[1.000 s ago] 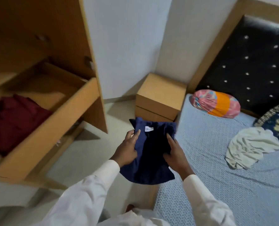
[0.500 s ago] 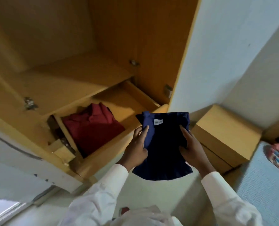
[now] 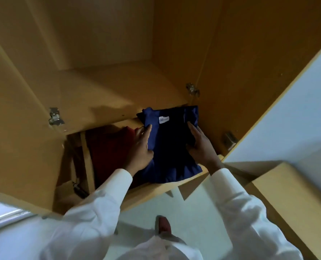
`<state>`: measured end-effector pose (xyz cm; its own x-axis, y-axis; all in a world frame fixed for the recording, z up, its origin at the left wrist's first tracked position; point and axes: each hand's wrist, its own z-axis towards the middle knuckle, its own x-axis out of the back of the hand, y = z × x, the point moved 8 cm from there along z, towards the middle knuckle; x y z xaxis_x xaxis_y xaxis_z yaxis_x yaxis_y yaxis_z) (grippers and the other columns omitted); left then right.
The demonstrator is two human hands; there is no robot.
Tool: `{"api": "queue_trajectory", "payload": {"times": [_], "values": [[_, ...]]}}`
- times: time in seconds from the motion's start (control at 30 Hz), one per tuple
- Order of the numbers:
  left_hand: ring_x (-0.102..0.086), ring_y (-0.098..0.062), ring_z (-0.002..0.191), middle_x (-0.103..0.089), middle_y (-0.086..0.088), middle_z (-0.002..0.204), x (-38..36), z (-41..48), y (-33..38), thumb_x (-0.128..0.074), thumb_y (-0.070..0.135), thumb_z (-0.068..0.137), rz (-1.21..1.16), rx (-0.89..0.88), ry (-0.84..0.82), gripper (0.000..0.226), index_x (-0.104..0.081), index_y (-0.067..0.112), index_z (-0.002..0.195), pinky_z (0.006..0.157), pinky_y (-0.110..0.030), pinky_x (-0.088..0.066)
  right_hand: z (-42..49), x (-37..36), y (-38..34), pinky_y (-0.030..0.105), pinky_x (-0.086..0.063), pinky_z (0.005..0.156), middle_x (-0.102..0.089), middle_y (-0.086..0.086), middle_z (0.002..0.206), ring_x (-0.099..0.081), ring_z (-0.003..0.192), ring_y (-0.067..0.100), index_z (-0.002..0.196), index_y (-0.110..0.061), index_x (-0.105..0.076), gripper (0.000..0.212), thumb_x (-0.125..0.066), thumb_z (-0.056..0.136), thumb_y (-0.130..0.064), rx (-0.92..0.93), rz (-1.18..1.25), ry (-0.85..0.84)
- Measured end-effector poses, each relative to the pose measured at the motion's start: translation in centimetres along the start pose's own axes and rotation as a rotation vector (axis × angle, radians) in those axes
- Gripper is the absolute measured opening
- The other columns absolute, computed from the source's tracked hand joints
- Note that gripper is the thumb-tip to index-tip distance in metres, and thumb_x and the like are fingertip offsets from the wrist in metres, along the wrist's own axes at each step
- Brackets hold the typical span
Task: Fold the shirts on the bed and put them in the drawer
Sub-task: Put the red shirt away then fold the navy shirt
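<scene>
My white sleeves (image 3: 103, 199) are reaching forward. My left hand (image 3: 140, 149) and right hand (image 3: 201, 145) are gripping the folded blue shirt (image 3: 171, 147) by its two side edges, thumbs lying on top. The shirt is sitting over the right part of the open drawer (image 3: 155, 192), label (image 3: 164, 119) facing up; cannot tell whether it is resting on the bottom. A red shirt (image 3: 109, 152) is lying in the drawer just left of it. A shelf (image 3: 109, 94) is running above, farther back.
</scene>
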<state>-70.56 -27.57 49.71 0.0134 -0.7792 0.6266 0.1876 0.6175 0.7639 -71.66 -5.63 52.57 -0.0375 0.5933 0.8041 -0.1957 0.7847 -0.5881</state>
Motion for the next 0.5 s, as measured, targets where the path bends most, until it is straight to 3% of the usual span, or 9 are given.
{"api": "queue_trajectory", "payload": {"times": [0.07, 0.13, 0.23, 0.4, 0.5], "values": [[-0.028, -0.022, 0.141, -0.021, -0.010, 0.157, -0.7, 2.4, -1.2, -0.060, -0.012, 0.080, -0.002, 0.038, 0.036, 0.088, -0.022, 0.013, 0.156, 0.101, -0.018, -0.032, 3.6, -0.3, 1.0, 0.027, -0.021, 0.118, -0.021, 0.011, 0.164, -0.018, 0.151, 0.027, 0.159, -0.018, -0.021, 0.083, -0.061, 0.088, -0.001, 0.026, 0.012, -0.055], [-0.034, -0.023, 0.138, -0.019, -0.009, 0.157, -1.4, 3.9, -2.4, -0.061, -0.011, 0.081, 0.000, 0.078, 0.062, 0.089, -0.022, 0.015, 0.156, 0.099, -0.025, -0.040, 6.3, -1.0, 2.3, 0.022, -0.023, 0.112, -0.024, 0.012, 0.163, -0.024, 0.150, 0.027, 0.158, -0.018, -0.022, 0.084, -0.062, 0.087, 0.001, 0.046, 0.017, -0.107], [-0.028, -0.026, 0.145, -0.014, -0.009, 0.159, -3.1, 6.0, -4.6, -0.065, -0.005, 0.083, 0.018, 0.193, 0.076, 0.092, -0.018, 0.020, 0.157, 0.110, -0.039, -0.039, 10.2, -2.3, 4.7, 0.030, -0.033, 0.112, -0.031, 0.014, 0.159, -0.035, 0.144, 0.031, 0.158, -0.020, -0.022, 0.089, -0.066, 0.084, 0.004, 0.089, 0.008, -0.194], [-0.024, -0.031, 0.147, -0.016, -0.018, 0.158, -5.8, 6.7, -8.2, -0.063, -0.008, 0.086, -0.079, 0.383, 0.070, 0.085, -0.019, 0.012, 0.156, 0.114, -0.033, -0.028, 13.4, -6.2, 8.5, 0.027, -0.021, 0.118, -0.010, 0.010, 0.166, -0.013, 0.152, 0.024, 0.159, -0.018, -0.013, 0.093, -0.064, 0.086, 0.008, 0.089, -0.029, -0.417], [-0.028, -0.034, 0.143, -0.020, -0.021, 0.155, -7.2, 6.5, -9.5, -0.060, -0.006, 0.089, -0.086, 0.456, 0.038, 0.078, -0.022, 0.009, 0.155, 0.113, -0.034, -0.027, 14.6, -8.5, 10.9, 0.040, -0.034, 0.116, -0.017, 0.014, 0.164, -0.024, 0.149, 0.033, 0.158, -0.014, -0.012, 0.091, -0.064, 0.086, 0.006, 0.044, -0.089, -0.501]]}}
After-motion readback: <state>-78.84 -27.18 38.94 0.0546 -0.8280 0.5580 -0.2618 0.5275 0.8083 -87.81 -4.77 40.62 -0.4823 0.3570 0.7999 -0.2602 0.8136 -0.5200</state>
